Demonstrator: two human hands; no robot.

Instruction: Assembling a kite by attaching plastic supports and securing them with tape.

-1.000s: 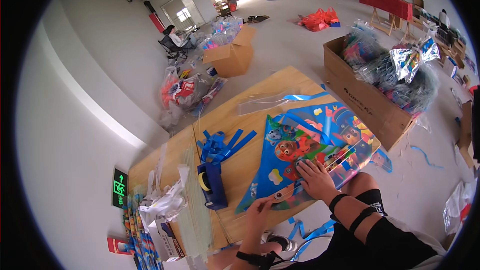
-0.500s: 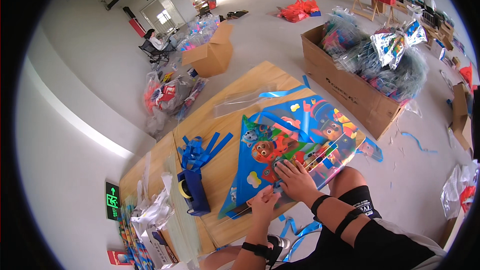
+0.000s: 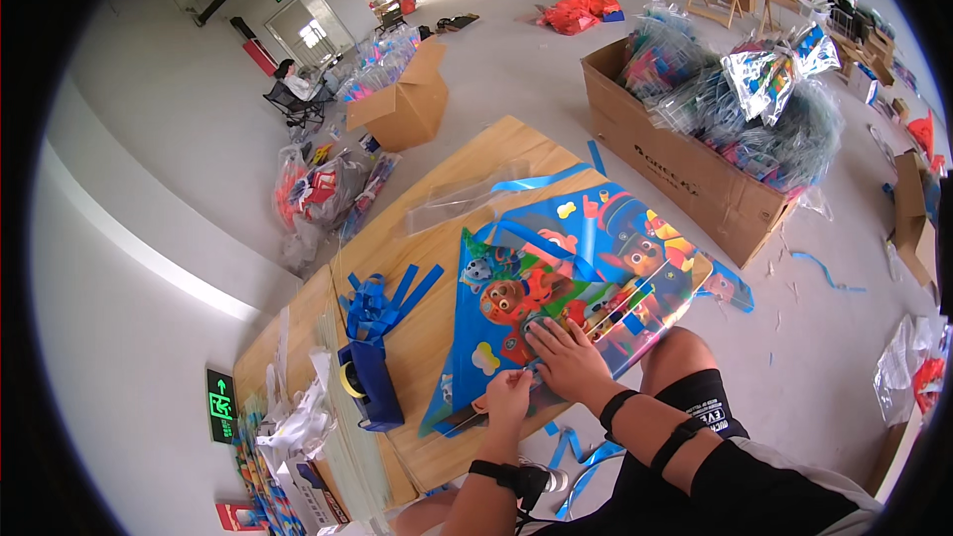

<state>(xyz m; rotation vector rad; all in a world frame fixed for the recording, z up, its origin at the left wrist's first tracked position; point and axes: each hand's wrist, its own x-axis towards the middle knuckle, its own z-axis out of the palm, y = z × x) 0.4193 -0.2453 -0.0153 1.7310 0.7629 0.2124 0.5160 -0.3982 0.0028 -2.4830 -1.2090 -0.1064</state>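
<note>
A colourful cartoon-printed kite [image 3: 576,278] lies flat on the wooden table [image 3: 437,238]. My right hand [image 3: 568,357] presses flat on its near part, fingers spread. My left hand [image 3: 508,395] pinches the kite's lower edge close beside the right hand, with a small clear strip, perhaps tape, between the fingers. A blue tape dispenser [image 3: 365,385] stands to the left of the hands, with a bundle of blue ribbons [image 3: 382,293] behind it.
A large open cardboard box [image 3: 685,159] of bagged kites stands right of the table. Plastic bags [image 3: 298,417] and packaged goods [image 3: 268,476] crowd the table's left end. Blue ribbon scraps [image 3: 576,457] lie on the floor by my knee. A person sits far off near a smaller box [image 3: 402,109].
The view has shifted slightly. Both hands stay on the kite's near edge; my left hand has drawn closer to the right hand.
</note>
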